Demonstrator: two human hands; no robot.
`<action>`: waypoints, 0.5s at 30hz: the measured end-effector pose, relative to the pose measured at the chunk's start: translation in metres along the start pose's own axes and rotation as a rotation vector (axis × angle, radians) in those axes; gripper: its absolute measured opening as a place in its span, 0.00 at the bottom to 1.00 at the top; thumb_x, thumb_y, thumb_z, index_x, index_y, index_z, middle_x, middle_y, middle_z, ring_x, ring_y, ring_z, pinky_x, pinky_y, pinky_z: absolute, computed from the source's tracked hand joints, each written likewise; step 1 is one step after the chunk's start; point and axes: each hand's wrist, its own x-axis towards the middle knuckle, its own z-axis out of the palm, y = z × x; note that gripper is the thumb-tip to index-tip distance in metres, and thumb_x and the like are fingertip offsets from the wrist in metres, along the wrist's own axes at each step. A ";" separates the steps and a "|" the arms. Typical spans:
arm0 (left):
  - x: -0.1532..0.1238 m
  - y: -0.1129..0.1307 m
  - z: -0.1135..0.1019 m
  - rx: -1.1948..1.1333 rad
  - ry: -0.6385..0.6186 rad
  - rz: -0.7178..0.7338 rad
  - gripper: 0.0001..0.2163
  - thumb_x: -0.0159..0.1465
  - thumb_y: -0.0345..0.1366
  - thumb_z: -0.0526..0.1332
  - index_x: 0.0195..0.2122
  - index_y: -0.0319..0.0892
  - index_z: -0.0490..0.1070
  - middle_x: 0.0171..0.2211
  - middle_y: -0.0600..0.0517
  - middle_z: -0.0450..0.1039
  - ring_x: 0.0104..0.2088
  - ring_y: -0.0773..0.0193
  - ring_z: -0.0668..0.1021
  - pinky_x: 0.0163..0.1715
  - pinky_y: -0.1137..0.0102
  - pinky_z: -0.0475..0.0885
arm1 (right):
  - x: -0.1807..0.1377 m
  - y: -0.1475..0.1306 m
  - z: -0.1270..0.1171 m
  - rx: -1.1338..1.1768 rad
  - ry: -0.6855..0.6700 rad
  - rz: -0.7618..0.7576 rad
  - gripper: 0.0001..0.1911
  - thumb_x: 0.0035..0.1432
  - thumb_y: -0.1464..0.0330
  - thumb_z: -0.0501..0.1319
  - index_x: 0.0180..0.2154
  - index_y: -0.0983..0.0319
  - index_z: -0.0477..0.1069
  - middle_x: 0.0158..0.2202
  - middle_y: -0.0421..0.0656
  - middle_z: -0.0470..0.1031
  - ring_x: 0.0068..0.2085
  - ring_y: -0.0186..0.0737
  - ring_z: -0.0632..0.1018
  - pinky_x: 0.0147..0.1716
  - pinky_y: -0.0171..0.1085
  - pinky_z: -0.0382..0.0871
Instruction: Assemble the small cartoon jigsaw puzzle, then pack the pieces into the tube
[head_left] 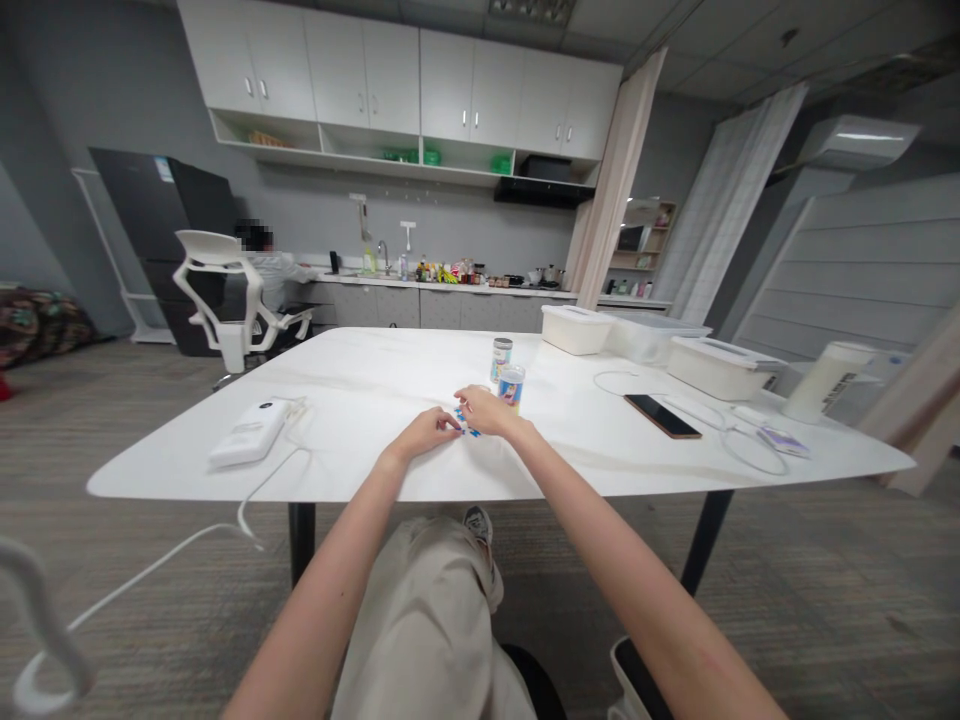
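Small flat blue-and-white pieces (pixel 474 433) lie on the white table (pixel 360 380), partly hidden under my fingers. My left hand (pixel 427 433) rests low on the tabletop, its fingers drawn together with the tips at one blue piece. Bent over the same spot from the other side is my right hand (pixel 485 411), thumb and fingers curled inward; what they pinch, if anything, is too small to make out. Just behind my right hand stands a colourful printed can (pixel 511 384), upright. A second can (pixel 502 358), with a grey top, is a little farther back.
At left lies a white power strip (pixel 247 436) with a cable running off the edge. A phone (pixel 661 416), a white cable and a pale bottle (pixel 829 382) are on the right. Lidded bins (pixel 576 332) line the back right. A person sits beyond in a white chair (pixel 221 260).
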 end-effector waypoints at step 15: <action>-0.001 -0.005 0.001 -0.041 -0.020 -0.001 0.11 0.55 0.42 0.63 0.35 0.42 0.79 0.27 0.53 0.70 0.29 0.64 0.71 0.33 0.69 0.67 | -0.014 0.020 0.048 0.202 0.082 0.146 0.14 0.57 0.81 0.56 0.40 0.64 0.76 0.44 0.48 0.78 0.48 0.40 0.77 0.53 0.40 0.68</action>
